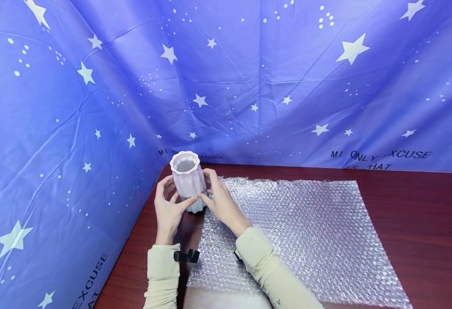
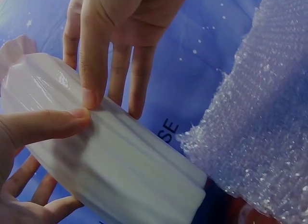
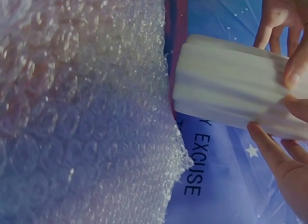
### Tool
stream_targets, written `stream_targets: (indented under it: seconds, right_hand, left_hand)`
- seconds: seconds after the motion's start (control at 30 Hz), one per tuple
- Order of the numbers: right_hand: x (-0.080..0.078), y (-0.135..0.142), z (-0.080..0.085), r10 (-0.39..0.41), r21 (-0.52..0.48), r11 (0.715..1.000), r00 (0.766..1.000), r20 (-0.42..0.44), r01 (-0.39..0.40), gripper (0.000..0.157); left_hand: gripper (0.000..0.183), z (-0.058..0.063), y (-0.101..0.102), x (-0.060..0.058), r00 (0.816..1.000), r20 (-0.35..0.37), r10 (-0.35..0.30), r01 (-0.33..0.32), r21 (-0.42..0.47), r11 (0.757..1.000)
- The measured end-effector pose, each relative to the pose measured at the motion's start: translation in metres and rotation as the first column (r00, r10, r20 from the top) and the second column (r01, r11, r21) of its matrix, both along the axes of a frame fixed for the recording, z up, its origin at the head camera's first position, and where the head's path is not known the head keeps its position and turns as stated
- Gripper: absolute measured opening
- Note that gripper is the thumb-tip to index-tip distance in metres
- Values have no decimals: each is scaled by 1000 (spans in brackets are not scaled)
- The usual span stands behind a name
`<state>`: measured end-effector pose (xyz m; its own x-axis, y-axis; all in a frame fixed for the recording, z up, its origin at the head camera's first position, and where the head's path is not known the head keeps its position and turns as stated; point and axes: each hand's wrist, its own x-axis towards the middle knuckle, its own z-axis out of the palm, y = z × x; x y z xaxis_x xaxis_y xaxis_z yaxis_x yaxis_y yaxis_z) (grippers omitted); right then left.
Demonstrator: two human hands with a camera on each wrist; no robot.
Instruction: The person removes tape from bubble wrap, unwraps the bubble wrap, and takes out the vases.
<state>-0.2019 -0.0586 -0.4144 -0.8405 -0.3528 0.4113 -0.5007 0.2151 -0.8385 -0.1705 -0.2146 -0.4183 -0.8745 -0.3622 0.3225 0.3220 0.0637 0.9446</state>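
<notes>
A pale vase (image 1: 190,184), ribbed and wavy-rimmed, is between both hands at the table's far left corner. Its open mouth tilts toward the head camera. My left hand (image 1: 169,216) holds the left side, thumb across the front. On the other side, my right hand (image 1: 223,206) grips it, and the two thumbs nearly meet. The left wrist view shows thumb tips on the smooth, glossy vase (image 2: 130,156). At the left of the right wrist view is the base end of the vase (image 3: 216,79). Whether the base touches the table cannot be told.
A large sheet of clear bubble wrap (image 1: 307,231) lies flat across the table, its left edge close to the vase. The dark red table (image 1: 423,214) shows around it. Blue cloth (image 1: 241,86) with white stars hangs behind and to the left.
</notes>
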Motion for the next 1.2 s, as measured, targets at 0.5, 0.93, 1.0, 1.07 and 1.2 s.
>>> stream_targets:
  seconds: [0.5,0.93,1.0,1.07,1.2]
  right_hand:
    - [-5,-9,-10,-7,-9,1000,1000,14,7,60]
    - [-8,-16,-13,-16,29,999,1000,-6,16,58]
    - [-8,-17,-13,-16,21,1000,1000,-8,16,57]
    - [-8,-17,-13,-17,17,1000,1000,-11,18,56]
    - [-9,-19,-12,-19,11,1000,1000,-18,19,55]
  left_hand:
    - [86,-14,-4,-6,1000,-7,29,-29,0,1000]
    - [88,-20,-10,-9,999,23,44,-45,42,998]
    - [87,-19,-10,-8,999,25,41,-42,45,998]
    - [87,-19,-10,-8,999,26,37,-38,44,998]
    - [87,-19,-12,-7,999,35,34,-35,31,999]
